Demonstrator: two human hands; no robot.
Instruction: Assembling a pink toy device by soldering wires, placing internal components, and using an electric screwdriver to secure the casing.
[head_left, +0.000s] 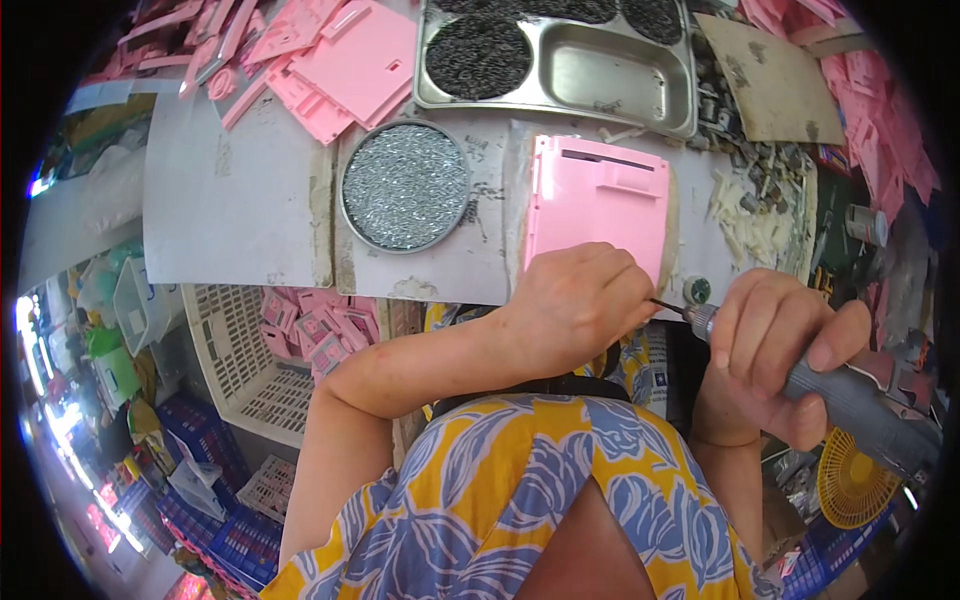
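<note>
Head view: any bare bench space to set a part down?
Yes: the grey sheet left of the round screw dish, and the steel tray's empty compartment. Crowded: pink parts pile at top left, small-parts litter right of the pink panel.

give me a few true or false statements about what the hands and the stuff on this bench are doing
1. The right hand grips a grey powered screwdriver. True.
2. The left hand rests on a blue panel. False: it rests at the near edge of a pink plastic panel lying flat on the bench.
3. The screwdriver's bit points toward the left hand's fingertips. True.
4. The round tin left of the panel holds pink parts. False: it is full of small silvery screws.
5. The steel tray behind the panel has every compartment full. False: one compartment is nearly bare, while others hold dark screws.
6. A white basket with pink parts sits below the bench edge. True.
</note>
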